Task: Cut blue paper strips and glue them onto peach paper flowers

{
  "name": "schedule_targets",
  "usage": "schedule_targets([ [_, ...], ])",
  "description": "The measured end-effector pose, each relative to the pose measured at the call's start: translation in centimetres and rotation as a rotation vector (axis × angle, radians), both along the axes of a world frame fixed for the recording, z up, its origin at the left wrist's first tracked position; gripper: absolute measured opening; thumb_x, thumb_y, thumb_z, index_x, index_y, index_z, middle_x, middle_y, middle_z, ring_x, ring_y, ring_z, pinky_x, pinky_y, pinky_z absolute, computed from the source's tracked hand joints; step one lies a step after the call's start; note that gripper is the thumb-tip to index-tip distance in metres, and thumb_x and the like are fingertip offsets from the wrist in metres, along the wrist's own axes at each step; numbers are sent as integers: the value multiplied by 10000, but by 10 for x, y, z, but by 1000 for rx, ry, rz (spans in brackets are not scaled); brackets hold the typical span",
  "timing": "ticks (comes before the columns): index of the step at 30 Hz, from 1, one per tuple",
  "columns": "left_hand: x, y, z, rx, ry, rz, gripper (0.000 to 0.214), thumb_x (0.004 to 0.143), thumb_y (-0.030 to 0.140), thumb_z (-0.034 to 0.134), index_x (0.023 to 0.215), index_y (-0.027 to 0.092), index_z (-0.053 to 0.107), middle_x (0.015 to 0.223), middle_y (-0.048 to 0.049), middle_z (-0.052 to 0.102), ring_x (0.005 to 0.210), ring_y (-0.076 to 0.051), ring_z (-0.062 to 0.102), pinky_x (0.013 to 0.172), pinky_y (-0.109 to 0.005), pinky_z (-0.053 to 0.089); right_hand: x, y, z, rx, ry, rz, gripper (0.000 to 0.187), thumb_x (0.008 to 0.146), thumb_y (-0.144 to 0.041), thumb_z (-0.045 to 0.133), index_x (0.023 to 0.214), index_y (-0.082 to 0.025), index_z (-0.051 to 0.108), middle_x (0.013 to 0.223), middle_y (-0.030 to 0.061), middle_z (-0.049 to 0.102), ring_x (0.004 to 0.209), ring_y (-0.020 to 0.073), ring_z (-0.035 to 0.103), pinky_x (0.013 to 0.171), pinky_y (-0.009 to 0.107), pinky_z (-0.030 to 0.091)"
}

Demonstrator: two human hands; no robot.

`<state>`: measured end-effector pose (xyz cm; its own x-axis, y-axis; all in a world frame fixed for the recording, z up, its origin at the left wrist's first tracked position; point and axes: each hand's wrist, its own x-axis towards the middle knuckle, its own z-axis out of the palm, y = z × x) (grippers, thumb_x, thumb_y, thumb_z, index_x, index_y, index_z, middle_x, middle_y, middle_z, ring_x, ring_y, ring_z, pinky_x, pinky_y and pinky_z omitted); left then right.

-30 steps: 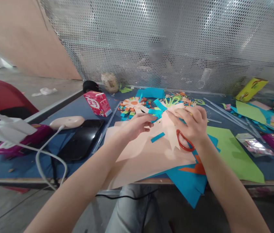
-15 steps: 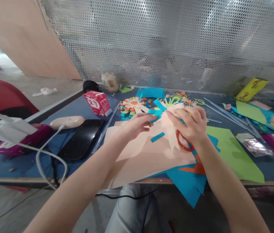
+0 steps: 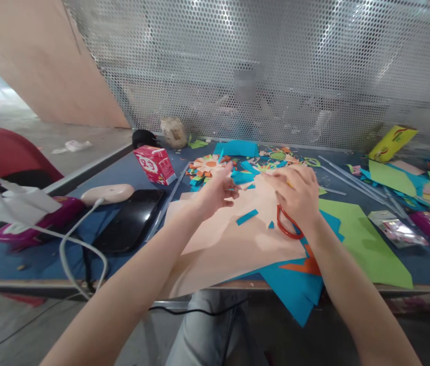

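My left hand [image 3: 220,192] hovers above a large pale pink sheet [image 3: 207,259]. Its thumb is raised, the fingers are loosely bent apart, and nothing shows in them. Over the same sheet my right hand [image 3: 298,192] curls its fingers on a pale paper flower [image 3: 266,195] with cut strips; its fingertips partly hide it. Below the right palm shows the red loop handle of scissors [image 3: 291,234], the rest hidden. A blue paper strip [image 3: 247,217] lies between the hands. Behind the left hand sits a layered paper flower [image 3: 210,163] with an orange centre.
A pink box [image 3: 155,165], black phone [image 3: 129,218] and white cabled device [image 3: 107,193] stand left. Green paper [image 3: 363,244] and blue sheets [image 3: 289,290] lie right, some overhanging the front edge. Clear sticks [image 3: 352,175] and a yellow packet [image 3: 393,143] are farther back. A perforated metal panel [image 3: 200,66] closes the rear.
My left hand has drawn back from the blue paper, thumb lifting. The pale flower's strips look shorter beneath my right hand, and a small blue scrap now shows beside the scissors' handle.
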<state>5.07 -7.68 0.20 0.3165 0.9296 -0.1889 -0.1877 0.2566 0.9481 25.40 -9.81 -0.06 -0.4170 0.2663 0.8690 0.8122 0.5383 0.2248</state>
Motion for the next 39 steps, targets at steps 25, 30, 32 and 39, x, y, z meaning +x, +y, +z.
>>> schedule_targets([
  [25,-4,0,2,654,183,324,184,634,367,659,631,184,665,709,-22,629,705,-133,552,661,-245,423,-16,7,-6,-1271,1000,552,222,525,-321,749,669,-185,651,632,-16,634,594,119,573,589,253,448],
  [30,-4,0,2,685,191,342,180,639,368,657,616,190,665,735,-28,642,749,-150,568,694,-256,433,-16,7,-7,-1291,1015,553,238,530,-340,745,690,-188,655,657,-10,645,623,131,591,614,265,461],
  [32,-4,0,1,707,207,343,193,661,371,641,606,187,661,723,-25,640,744,-147,567,703,-255,432,-15,8,-7,-1290,996,555,250,535,-354,744,701,-189,657,677,-5,651,630,134,592,615,266,462],
  [39,-5,0,4,590,65,389,252,717,397,568,818,202,691,771,-18,639,712,-117,557,612,-215,413,-11,10,-12,-980,772,453,191,681,-374,644,730,-190,669,748,31,649,705,165,593,646,304,467],
])
